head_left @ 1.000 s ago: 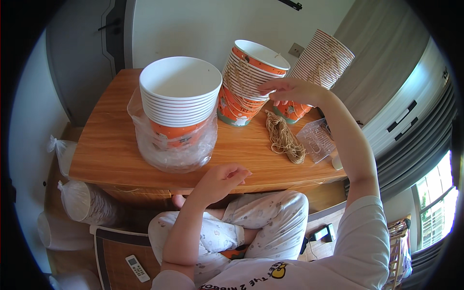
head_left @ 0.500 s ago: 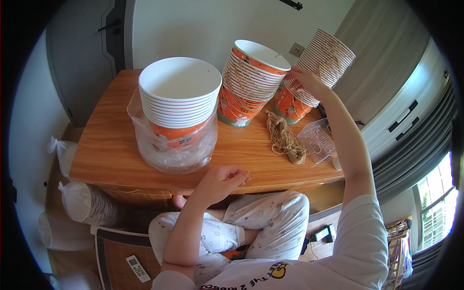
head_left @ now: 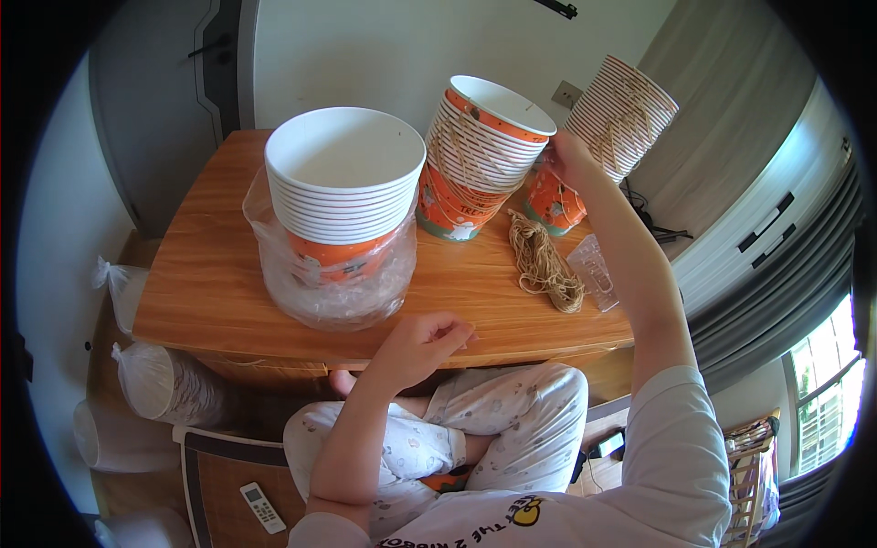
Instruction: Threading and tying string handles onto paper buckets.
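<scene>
My left hand point(head_left: 426, 347) is at the table's front edge, its fingers curled in with the thumb against them; whatever may be in them is hidden. My right hand point(head_left: 570, 159) reaches far right, beside the upper rims of the middle stack of orange and white paper buckets point(head_left: 475, 146). Its fingers are partly hidden, so their grip cannot be made out. Tan cord runs across this stack and the right stack of buckets point(head_left: 630, 110), just behind the hand. On the left stands another bucket stack point(head_left: 343, 210), its lower part in a clear plastic bag point(head_left: 343, 306).
A bundle of tan cord point(head_left: 544, 265) lies on the wooden table point(head_left: 466, 292), beside a clear plastic container point(head_left: 596, 274), partly behind my right forearm. Bagged bucket stacks point(head_left: 160, 384) are on the floor at left. A white remote control point(head_left: 262, 507) lies at lower left.
My right hand and forearm have shifted slightly, the forearm now covering more of the clear container. My left hand has stayed in nearly the same pose.
</scene>
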A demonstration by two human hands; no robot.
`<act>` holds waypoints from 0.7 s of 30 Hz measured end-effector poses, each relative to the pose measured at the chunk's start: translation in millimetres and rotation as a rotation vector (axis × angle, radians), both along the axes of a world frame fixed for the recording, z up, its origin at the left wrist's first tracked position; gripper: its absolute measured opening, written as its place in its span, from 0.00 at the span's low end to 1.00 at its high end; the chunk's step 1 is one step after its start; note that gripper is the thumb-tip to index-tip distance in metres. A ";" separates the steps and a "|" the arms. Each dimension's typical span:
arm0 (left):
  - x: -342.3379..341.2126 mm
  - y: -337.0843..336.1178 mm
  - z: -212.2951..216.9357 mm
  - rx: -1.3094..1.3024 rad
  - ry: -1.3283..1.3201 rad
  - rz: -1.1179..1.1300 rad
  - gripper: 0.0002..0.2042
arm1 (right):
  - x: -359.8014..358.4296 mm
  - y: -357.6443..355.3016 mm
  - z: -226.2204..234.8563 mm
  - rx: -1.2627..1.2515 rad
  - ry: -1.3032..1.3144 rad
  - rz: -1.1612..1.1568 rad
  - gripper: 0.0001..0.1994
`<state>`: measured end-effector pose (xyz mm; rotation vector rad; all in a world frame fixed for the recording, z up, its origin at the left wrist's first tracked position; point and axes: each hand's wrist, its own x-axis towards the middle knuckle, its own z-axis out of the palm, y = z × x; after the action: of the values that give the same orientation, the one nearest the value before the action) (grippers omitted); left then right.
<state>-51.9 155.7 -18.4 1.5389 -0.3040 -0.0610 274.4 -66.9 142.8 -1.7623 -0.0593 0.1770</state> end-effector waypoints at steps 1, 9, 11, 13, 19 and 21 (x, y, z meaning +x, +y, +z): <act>-0.2 1.4 -0.8 0.007 0.006 0.002 0.14 | -2.0 5.1 4.9 -0.012 -0.229 -0.074 0.09; -1.8 6.0 2.1 0.039 -0.003 0.005 0.15 | -64.4 74.8 81.1 -0.779 -0.778 0.104 0.36; -1.4 5.3 5.2 0.050 -0.031 0.000 0.14 | -67.6 90.5 88.6 -0.885 -0.664 0.199 0.42; -1.1 3.2 7.0 0.046 -0.033 0.005 0.15 | -58.4 94.6 93.2 -0.985 -0.545 0.295 0.48; 1.4 1.7 5.9 0.055 -0.041 -0.007 0.13 | -38.1 103.3 93.0 -1.159 -0.518 0.480 0.52; 0.2 4.3 5.3 0.053 -0.032 0.001 0.13 | -46.5 110.4 92.6 -1.206 -0.500 0.485 0.52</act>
<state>-51.7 160.0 -13.1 1.5932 -0.3296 -0.0442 227.9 43.6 235.4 -2.9341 -0.9062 0.1158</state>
